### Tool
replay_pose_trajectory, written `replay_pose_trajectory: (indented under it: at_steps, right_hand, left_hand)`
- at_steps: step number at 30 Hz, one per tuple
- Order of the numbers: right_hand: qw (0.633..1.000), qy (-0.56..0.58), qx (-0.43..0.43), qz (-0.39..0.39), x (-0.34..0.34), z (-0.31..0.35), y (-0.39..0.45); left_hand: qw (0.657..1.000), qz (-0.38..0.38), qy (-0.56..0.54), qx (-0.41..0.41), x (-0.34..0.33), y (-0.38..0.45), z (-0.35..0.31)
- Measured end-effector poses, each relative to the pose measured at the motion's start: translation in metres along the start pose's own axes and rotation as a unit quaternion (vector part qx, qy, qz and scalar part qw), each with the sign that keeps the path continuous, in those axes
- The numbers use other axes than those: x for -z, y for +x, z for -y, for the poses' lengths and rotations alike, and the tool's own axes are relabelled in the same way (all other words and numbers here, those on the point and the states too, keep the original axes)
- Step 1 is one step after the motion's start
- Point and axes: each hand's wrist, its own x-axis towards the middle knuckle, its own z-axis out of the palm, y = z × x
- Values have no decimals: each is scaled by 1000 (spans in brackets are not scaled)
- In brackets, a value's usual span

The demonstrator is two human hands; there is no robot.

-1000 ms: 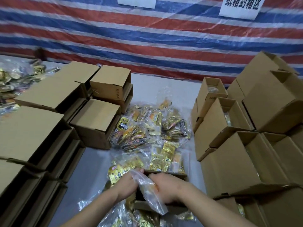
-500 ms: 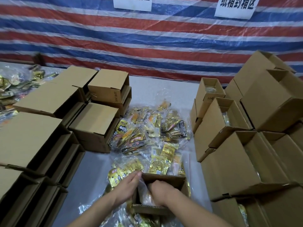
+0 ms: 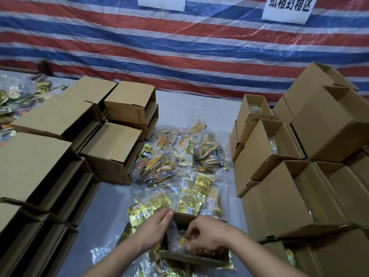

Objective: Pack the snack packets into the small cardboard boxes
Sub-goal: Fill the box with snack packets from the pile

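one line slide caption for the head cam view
Both hands, left and right, tuck a clear snack bag into a small open cardboard box beside loose snack packets.

Both forearms are bare, with no sleeves in view; left hand [image 3: 154, 228] and right hand [image 3: 205, 234] are ungloved.

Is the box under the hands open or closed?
Open: the box has no flaps over its top, and a clear bag shows inside.

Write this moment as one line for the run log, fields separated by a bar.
step: packing | left hand: on box edge | right hand: in small cardboard box, pushing bagged snack packets down | loose packets: behind box
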Motion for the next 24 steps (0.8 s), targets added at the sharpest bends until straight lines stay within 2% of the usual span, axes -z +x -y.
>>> replay_pose_trajectory:
  at_steps: [2,6,9,11,17,24]
  right_hand:
    - [999,37,-6,9,-9,9,6]
    - [998,6,-63,25,-33,30,33]
    - [997,-37,-41,58,-35,43,44]
    - [997,-25,-41,67,-35,45,47]
    - [992,89,-93,-4,-24,8,34]
    - [992,98,-85,8,-26,6,12]
  left_hand:
    - [1000,-8,2,-1,0,0,-1]
    - [1000,-7,17,-9,-2,-2,-3]
    - [1000,-13,15,-2,-3,-5,-4]
    - [1000,-17,-1,6,-2,-4,-3]
    - [1000,-7,-7,-1,-3,1,-3]
    - [1000,-10,-14,8,-2,1,3]
